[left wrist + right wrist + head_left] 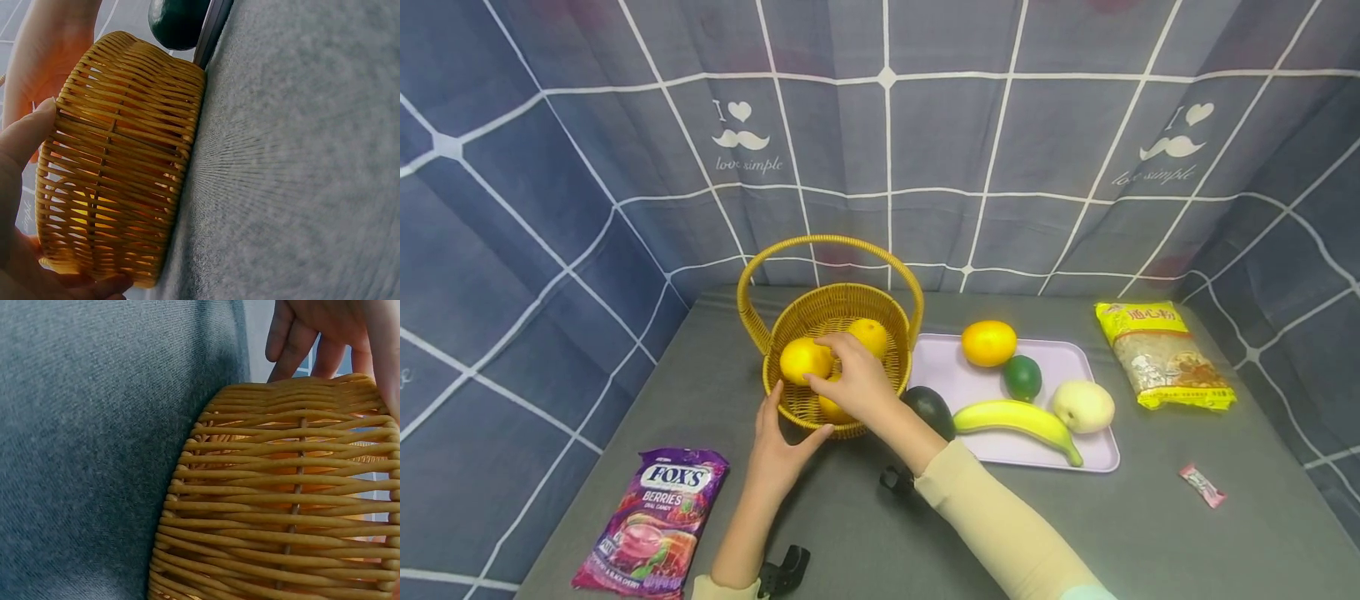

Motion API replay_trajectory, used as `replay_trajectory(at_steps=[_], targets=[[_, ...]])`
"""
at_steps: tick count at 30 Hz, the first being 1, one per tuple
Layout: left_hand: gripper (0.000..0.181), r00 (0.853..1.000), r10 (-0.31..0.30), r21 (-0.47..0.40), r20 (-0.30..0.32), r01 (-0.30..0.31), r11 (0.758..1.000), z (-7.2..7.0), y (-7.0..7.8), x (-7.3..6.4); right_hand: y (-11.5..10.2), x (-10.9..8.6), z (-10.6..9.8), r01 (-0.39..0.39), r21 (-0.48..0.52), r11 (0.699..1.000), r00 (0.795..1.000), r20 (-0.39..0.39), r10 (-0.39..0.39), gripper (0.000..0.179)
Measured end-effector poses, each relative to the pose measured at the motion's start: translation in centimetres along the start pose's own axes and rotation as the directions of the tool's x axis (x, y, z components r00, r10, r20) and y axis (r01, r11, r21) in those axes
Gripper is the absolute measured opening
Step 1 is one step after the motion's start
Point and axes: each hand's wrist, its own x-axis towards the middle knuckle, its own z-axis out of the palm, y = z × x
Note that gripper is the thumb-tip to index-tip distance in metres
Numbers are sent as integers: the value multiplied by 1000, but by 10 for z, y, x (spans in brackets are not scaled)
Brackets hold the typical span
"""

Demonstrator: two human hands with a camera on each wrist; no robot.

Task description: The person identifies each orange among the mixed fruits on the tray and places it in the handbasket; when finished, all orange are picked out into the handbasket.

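A woven wicker basket (842, 293) with a tall arched handle stands on the grey table. Three yellow-orange fruits, seemingly oranges, lie inside it. My right hand (857, 375) reaches over the rim from the right, its thumb and fingers pinching the left orange (802, 362). Another orange (869, 335) sits at the back of the basket, and the third orange (832, 408) is partly covered by my right hand. My left hand (778, 442) holds the basket's front left wall; in the left wrist view its thumb (31, 131) lies at the rim.
Right of the basket, a lilac tray (1000, 450) carries an orange fruit (988, 343), a small green fruit (1022, 377), a banana (1018, 419) and a pale apple (1082, 406). A dark oval fruit (929, 410) lies beside it. Candy bag (655, 525), pasta bag (1165, 354) and wrapped sweet (1202, 485) lie around.
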Motion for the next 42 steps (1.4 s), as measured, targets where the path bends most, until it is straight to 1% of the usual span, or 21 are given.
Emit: replay_trajectory(at_steps=[2,6,12,18,23,25,33,36,39,42], targets=[[107,1000,2,3,0,-2,1000,1,0,1,1,-1,0,-6,-2,1000,1000,1,6,54],[108,1000,-6,14,6,6,1000,1,0,1,2,-3,-2,-15,30,999,1000,-8,16,54],[108,1000,-12,11,15,11,1000,2,0,0,4,-8,-9,-41,73,997,999,-11,42,55],[108,1000,-17,14,9,17,1000,1,1,-1,6,-15,-21,-39,134,990,997,-61,48,56],[108,1000,-18,10,11,18,1000,1,1,-2,11,-24,-32,-61,192,980,993,-90,80,56],[108,1000,-13,8,10,13,1000,1,0,-2,13,-28,-38,-69,196,978,989,-115,93,56],[107,1000,-3,-5,8,3,1000,0,0,-2,23,-42,-69,-50,221,974,967,-233,103,55],[108,1000,-5,-7,8,5,1000,1,0,-2,26,-47,-83,-65,237,969,954,-270,130,56],[108,1000,-6,-9,9,7,1000,1,0,-1,32,-52,-96,-115,250,961,934,-302,190,59],[108,1000,-11,-9,11,12,1000,0,0,-1,42,-56,-109,-169,248,954,908,-337,248,62]])
